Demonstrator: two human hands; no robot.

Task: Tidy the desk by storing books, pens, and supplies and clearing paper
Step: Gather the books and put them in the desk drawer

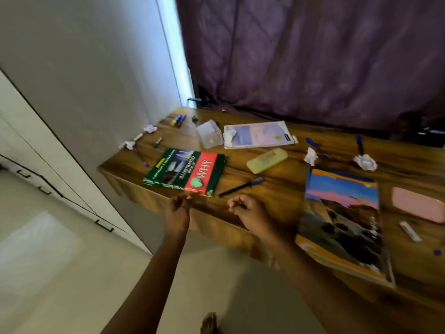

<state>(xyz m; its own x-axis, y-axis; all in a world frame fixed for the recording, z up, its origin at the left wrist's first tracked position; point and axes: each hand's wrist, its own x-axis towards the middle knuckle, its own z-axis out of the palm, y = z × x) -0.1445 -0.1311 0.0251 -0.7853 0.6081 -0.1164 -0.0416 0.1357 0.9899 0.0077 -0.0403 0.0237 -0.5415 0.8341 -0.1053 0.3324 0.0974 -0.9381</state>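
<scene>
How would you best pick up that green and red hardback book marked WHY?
Take the green and red hardback book by its near edge, coming from the front of the wooden desk. It lies flat, and that edge seems to reach the desk's front lip, close to the left hand, so fingers could probably slip under.

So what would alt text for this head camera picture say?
Two bare hands, left hand and right hand, loosely curled and empty, reach toward a cluttered wooden desk holding a green-and-red book, a black pen, crumpled white paper and a yellow case.
</scene>
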